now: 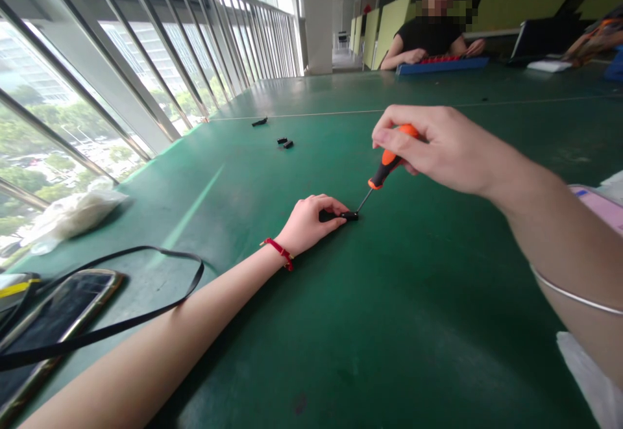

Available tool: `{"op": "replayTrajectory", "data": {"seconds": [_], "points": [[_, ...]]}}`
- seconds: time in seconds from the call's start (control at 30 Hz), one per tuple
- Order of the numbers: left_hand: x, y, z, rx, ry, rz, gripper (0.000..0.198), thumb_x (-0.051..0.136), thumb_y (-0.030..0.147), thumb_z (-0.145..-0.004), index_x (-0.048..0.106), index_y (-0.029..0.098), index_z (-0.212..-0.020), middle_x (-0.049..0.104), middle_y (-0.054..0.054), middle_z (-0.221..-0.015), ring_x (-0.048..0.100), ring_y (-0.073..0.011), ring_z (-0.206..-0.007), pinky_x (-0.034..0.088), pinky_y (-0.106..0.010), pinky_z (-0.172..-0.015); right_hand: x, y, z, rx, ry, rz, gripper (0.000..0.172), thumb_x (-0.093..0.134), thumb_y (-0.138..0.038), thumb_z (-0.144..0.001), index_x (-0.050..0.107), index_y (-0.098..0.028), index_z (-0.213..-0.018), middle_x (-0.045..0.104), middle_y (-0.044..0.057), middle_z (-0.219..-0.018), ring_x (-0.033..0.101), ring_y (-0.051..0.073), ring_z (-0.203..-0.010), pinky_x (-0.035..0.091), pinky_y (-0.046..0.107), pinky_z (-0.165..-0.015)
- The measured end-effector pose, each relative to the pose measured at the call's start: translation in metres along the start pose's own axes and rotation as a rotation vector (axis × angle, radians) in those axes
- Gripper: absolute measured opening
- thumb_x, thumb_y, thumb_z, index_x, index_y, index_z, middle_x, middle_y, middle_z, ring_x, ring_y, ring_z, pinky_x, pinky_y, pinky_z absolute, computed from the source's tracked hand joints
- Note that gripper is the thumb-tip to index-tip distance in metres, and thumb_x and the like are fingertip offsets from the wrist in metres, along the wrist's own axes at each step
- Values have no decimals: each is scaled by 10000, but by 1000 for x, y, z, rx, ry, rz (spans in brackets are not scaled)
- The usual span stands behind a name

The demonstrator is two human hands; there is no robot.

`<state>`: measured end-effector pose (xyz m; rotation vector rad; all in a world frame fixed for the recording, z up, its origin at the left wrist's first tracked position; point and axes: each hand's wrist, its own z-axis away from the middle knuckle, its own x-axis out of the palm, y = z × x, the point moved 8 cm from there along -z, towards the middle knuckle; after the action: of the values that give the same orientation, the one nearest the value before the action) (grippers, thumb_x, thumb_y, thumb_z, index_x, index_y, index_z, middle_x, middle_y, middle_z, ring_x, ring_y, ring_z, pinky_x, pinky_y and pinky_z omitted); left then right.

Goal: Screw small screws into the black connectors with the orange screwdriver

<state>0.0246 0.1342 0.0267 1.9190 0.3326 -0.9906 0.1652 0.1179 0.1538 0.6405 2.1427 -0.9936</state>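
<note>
My left hand [306, 224] pinches a small black plastic part [349, 216] against the green work mat [311, 351], its fingers covering most of the part. My right hand [431, 147] is shut around a screwdriver [387, 164] with an orange and black handle. The thin steel shaft [365, 200] slants down, and its tip meets the end of the black part. Whatever fastener lies at that tip is too small to make out. A red cord bracelet [280, 253] circles my left wrist.
Several small black parts [282, 140] lie farther up the mat. A smartphone [53, 325] and black cord [146, 306] sit left of my forearm, near a white plastic bag [73, 215] and a railed window. A co-worker [428, 43] handles a blue tray [442, 65] across the table.
</note>
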Motion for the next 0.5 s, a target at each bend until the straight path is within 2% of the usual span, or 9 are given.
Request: {"op": "replayTrajectory", "data": {"seconds": [0.07,0.13,0.17,0.2,0.23,0.33,0.4,0.47,0.5], "points": [[0,1,0,7,-5,-5,161,604,226,-802,704,197,-924,671,-23,-887,602,-149,-832,487,-263,-788,0,1,0,15,8,21,183,539,-322,-855,606,-222,-717,405,-51,-459,326,84,-424,239,271,-452],[0,1,0,10,-10,-9,164,599,229,-805,705,201,-928,671,-23,-890,602,-150,-833,488,-264,-789,0,1,-1,14,8,11,26,614,-229,-797,608,-241,-819,450,-58,-501,354,89,-447,254,271,-471],[0,1,0,11,-11,-10,165,597,229,-807,705,201,-928,670,-23,-890,601,-150,-834,488,-264,-790,-1,1,-1,14,9,-3,103,636,-204,-778,597,-248,-862,473,-59,-526,367,92,-458,263,272,-481],[0,1,0,12,-12,-11,165,596,227,-808,705,200,-928,669,-23,-889,601,-150,-834,487,-265,-792,-1,2,0,16,14,-10,108,641,-212,-780,591,-248,-869,475,-58,-531,363,92,-456,263,274,-485],[0,2,0,14,-13,-11,164,595,225,-808,705,198,-927,669,-23,-888,600,-150,-834,487,-266,-794,-2,2,0,19,21,-5,48,627,-245,-802,594,-240,-836,460,-55,-520,345,89,-447,256,277,-484],[0,2,0,15,-12,-10,165,596,223,-807,705,197,-928,669,-24,-887,601,-150,-832,486,-270,-801,-3,4,0,29,15,48,172,546,-297,-862,601,-218,-720,399,-46,-478,299,83,-430,241,277,-475],[0,2,0,16,-11,-10,164,597,225,-808,705,200,-929,670,-22,-884,602,-149,-830,485,-269,-801,-3,4,-1,26,12,53,22,583,-229,-818,601,-233,-806,431,-53,-504,348,89,-454,263,264,-474],[0,2,0,19,-9,-10,162,599,226,-809,704,200,-929,669,-21,-880,602,-148,-826,485,-268,-800,-4,4,-1,24,13,43,121,613,-199,-782,582,-249,-888,481,-58,-542,402,97,-478,283,255,-470],[0,2,0,21,-8,-9,162,600,225,-808,704,200,-929,669,-21,-879,602,-147,-825,485,-267,-799,-4,4,-1,22,12,43,82,605,-229,-796,585,-247,-873,480,-57,-535,398,95,-467,277,255,-459]]}}
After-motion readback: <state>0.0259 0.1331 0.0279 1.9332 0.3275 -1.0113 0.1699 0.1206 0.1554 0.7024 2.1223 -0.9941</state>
